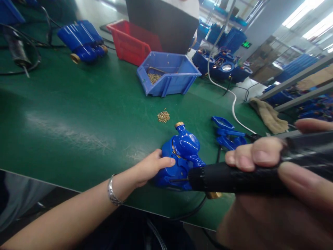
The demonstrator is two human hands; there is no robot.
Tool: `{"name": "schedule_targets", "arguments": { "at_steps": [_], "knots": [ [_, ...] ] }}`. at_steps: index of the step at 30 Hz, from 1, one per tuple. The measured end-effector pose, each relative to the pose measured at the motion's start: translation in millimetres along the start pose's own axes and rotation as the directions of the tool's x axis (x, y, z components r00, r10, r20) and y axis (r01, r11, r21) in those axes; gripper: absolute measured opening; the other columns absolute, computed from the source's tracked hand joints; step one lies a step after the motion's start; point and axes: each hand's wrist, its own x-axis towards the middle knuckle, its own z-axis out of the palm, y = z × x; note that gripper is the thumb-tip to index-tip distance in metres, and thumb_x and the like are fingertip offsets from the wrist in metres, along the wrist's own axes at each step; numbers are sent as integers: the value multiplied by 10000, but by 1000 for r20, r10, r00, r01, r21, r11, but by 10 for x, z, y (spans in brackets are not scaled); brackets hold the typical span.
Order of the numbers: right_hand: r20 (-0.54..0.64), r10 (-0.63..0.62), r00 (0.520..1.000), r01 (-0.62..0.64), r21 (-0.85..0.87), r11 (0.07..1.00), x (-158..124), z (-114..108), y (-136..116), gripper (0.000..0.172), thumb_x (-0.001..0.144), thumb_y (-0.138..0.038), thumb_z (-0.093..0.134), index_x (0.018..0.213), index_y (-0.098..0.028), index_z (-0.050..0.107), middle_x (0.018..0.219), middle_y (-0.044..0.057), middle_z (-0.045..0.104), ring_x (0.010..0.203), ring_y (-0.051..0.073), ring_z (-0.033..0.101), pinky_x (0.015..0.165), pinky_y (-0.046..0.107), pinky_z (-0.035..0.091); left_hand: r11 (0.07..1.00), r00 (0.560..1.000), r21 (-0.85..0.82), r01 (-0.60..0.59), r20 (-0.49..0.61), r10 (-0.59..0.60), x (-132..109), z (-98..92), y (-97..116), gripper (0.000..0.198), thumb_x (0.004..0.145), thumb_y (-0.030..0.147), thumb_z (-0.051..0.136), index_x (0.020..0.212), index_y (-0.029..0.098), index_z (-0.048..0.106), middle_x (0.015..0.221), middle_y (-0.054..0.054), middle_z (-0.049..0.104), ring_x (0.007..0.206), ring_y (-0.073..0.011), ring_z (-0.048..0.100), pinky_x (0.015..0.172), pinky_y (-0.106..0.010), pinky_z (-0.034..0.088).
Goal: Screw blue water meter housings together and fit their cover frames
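Nearest us, our right hand [291,175] holds a black power driver [234,178], fingers wrapped along its far side and thumb along its near side. Between our hands, the blue meter [182,163] sits on the bench [65,139], with our left hand [151,165] gripping its near left side. The driver's thin bit [179,180] reaches over the meter; whether its tip touches, we cannot tell. To work well here, we should hold the bit square to its seat, press evenly, and let the left hand resist any twist. Our left forearm slants in from the left, its thumb laid across the meter, its fingers mostly hidden. Small screws [163,116] lie heaped beyond that hand.
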Motion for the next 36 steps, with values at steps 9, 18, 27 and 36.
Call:
{"name": "schedule_targets", "arguments": {
  "at_steps": [9, 18, 27, 36],
  "knots": [
    [88, 77, 993, -96, 239, 966, -78, 221, 312, 260, 769, -117, 574, 995, -220, 498, 676, -28, 561, 590, 124, 550, 607, 311, 491, 999, 997, -26, -20, -69, 19, -9, 47, -24, 416, 579, 304, 681, 932, 115, 568, 867, -87, 670, 812, -245, 609, 726, -337, 460],
    [206, 185, 961, -210, 106, 972, -26, 121, 262, 302, 763, -178, 664, 1003, -272, 507, 686, -18, 577, 612, 147, 569, 594, 336, 523, 997, 998, -81, -3, -66, -2, 38, 59, -29, 396, 533, 301, 678, 876, 149, 550, 867, -94, 658, 816, -267, 613, 773, -382, 461],
    [54, 78, 996, -86, 161, 983, -103, 231, 327, 281, 782, -169, 596, 1036, -229, 493, 646, -34, 541, 565, 121, 534, 580, 307, 497, 998, 999, 58, -21, -30, 22, -19, 21, -10, 433, 605, 367, 664, 960, 134, 579, 933, -113, 681, 852, -270, 620, 739, -343, 467],
    [110, 80, 991, -106, 259, 960, -71, 179, 347, 365, 743, -178, 617, 1082, -232, 492, 658, -25, 554, 574, 130, 540, 565, 307, 495, 372, 819, 891, -260, 0, 573, 581, -554, 632, 204, 772, 307, 565, 776, 162, 709, 822, -80, 665, 887, -269, 596, 811, -346, 407]
  ]
}}
